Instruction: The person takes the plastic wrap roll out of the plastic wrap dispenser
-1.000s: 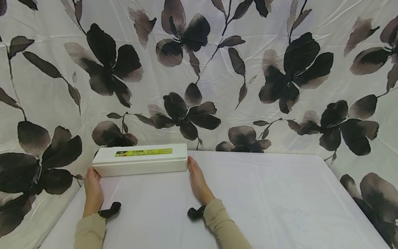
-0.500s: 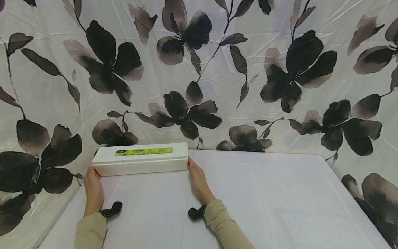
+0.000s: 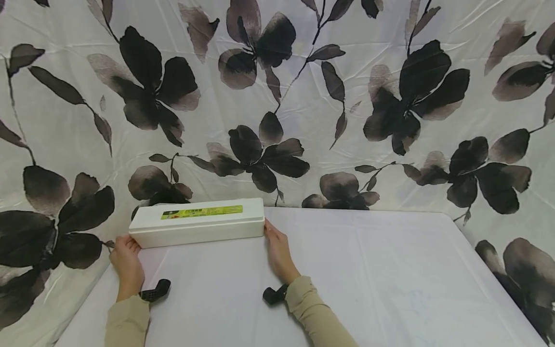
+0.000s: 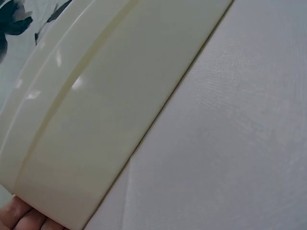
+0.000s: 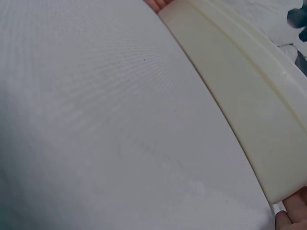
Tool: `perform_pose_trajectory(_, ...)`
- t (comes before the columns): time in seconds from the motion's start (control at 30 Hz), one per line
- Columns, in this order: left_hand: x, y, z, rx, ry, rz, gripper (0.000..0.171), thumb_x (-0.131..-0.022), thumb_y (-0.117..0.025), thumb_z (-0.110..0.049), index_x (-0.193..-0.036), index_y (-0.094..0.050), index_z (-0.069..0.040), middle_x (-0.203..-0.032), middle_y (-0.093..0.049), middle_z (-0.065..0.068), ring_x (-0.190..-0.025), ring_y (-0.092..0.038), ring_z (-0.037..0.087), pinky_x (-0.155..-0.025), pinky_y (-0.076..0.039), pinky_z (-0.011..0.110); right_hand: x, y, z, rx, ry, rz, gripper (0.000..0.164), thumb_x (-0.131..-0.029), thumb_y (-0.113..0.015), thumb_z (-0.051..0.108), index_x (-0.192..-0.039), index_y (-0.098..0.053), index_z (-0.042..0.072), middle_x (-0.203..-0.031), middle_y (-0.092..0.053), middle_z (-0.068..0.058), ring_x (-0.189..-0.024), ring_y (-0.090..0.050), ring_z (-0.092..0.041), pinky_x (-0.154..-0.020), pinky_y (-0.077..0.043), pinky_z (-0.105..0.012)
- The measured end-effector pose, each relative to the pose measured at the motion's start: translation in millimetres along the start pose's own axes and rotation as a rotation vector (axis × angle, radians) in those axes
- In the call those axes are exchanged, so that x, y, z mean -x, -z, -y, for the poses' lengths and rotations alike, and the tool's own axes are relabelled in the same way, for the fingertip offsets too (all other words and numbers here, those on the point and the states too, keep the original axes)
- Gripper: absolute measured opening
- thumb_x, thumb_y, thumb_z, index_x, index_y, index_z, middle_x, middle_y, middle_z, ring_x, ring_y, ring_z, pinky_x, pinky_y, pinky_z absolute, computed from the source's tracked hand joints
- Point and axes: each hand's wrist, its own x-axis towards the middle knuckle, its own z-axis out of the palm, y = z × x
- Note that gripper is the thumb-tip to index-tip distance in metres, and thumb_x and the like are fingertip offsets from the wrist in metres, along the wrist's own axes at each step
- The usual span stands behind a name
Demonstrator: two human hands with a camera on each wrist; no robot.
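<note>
A long white lidded storage box (image 3: 199, 229) with a yellow-green label (image 3: 201, 212) lies on the table near its far left edge. My left hand (image 3: 126, 262) touches the box's left end, its fingers bent at the near corner. At the right end, the fingers of my right hand (image 3: 279, 250) rest along the short side. The left wrist view catches a few fingers (image 4: 29, 215) against the end of the box. Fingers (image 5: 295, 211) of the right hand show beside the other end in the right wrist view. The box's far side is hidden.
A white cloth covers the table (image 3: 368, 270). Behind it hangs a pale curtain (image 3: 329, 178) with dark flowers. Black wrist cameras (image 3: 157, 291) are worn on both wrists, below beige sleeves (image 3: 318, 313).
The box has shifted slightly right and turned a little, its left end coming nearer. My left hand's fingers have bent and its wrist has swung outward; the right hand has moved slightly right.
</note>
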Motion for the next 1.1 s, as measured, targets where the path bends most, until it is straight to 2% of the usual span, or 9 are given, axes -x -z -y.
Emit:
perform_pose_trajectory(0.07,0.9,1.5,0.4,0.01,-0.018,-0.021,0.036,-0.108,-0.033,-0.033,-0.102,-0.061,-0.012,-0.098,-0.064,-0.005,-0.103,-0.059,0.013,-0.088,-0.046,0.018,0,-1,0,-0.01,-0.003,-0.028,0.042,-0.107,-0.039,0.019,-0.143,-0.047,0.0,-0.148,-0.048,-0.007,-0.142,-0.036,-0.02,-0.116,-0.024,-0.037)
perform_pose_trajectory(0.17,2.8,1.9,1.7,0.015,-0.05,-0.05,0.037,-0.107,-0.034,-0.028,-0.092,-0.063,-0.01,-0.084,-0.065,-0.007,-0.085,-0.061,0.01,-0.074,-0.048,0.017,1,-2,0,-0.05,-0.018,-0.069,0.04,-0.107,-0.04,0.016,-0.14,-0.05,-0.002,-0.146,-0.05,-0.01,-0.14,-0.039,-0.021,-0.115,-0.027,-0.036)
perform_pose_trajectory(0.3,9.1,1.4,2.1,-0.01,-0.068,-0.074,0.038,-0.107,-0.034,-0.024,-0.087,-0.063,-0.008,-0.076,-0.065,-0.008,-0.075,-0.06,0.008,-0.068,-0.048,0.016,3,-3,1,-0.09,-0.041,-0.105,0.039,-0.106,-0.041,0.014,-0.138,-0.051,-0.006,-0.145,-0.05,-0.013,-0.139,-0.04,-0.023,-0.114,-0.028,-0.035)
perform_pose_trajectory(0.47,18.7,-0.4,0.0,-0.039,-0.078,-0.089,0.038,-0.106,-0.034,-0.022,-0.085,-0.064,-0.009,-0.072,-0.064,-0.01,-0.073,-0.06,0.006,-0.069,-0.048,0.016,8,-1,4,-0.084,-0.05,-0.125,0.04,-0.106,-0.041,0.016,-0.138,-0.051,-0.006,-0.145,-0.049,-0.014,-0.14,-0.038,-0.025,-0.115,-0.026,-0.037)
perform_pose_trajectory(0.67,27.6,-3.7,-0.5,-0.028,-0.067,-0.114,0.036,-0.105,-0.035,-0.018,-0.085,-0.063,-0.009,-0.073,-0.064,-0.01,-0.075,-0.06,0.007,-0.07,-0.047,0.017,12,0,8,-0.072,-0.074,-0.141,0.042,-0.107,-0.041,0.019,-0.139,-0.05,-0.006,-0.146,-0.049,-0.014,-0.14,-0.038,-0.024,-0.114,-0.028,-0.036)
perform_pose_trajectory(0.8,33.6,-5.0,0.3,-0.005,-0.078,-0.109,0.036,-0.104,-0.035,-0.015,-0.084,-0.063,-0.007,-0.07,-0.064,-0.009,-0.072,-0.06,0.007,-0.068,-0.047,0.017,16,1,9,-0.071,-0.072,-0.168,0.041,-0.107,-0.041,0.017,-0.138,-0.05,-0.006,-0.145,-0.049,-0.015,-0.139,-0.04,-0.026,-0.113,-0.03,-0.036)
perform_pose_trajectory(1.1,44.7,-6.3,1.3,0.034,-0.059,-0.091,0.038,-0.104,-0.034,-0.015,-0.08,-0.064,-0.01,-0.069,-0.065,-0.009,-0.069,-0.061,0.004,-0.065,-0.047,0.016,23,6,10,-0.089,-0.048,-0.221,0.039,-0.106,-0.043,0.015,-0.136,-0.051,-0.009,-0.142,-0.051,-0.019,-0.137,-0.042,-0.029,-0.112,-0.032,-0.038)
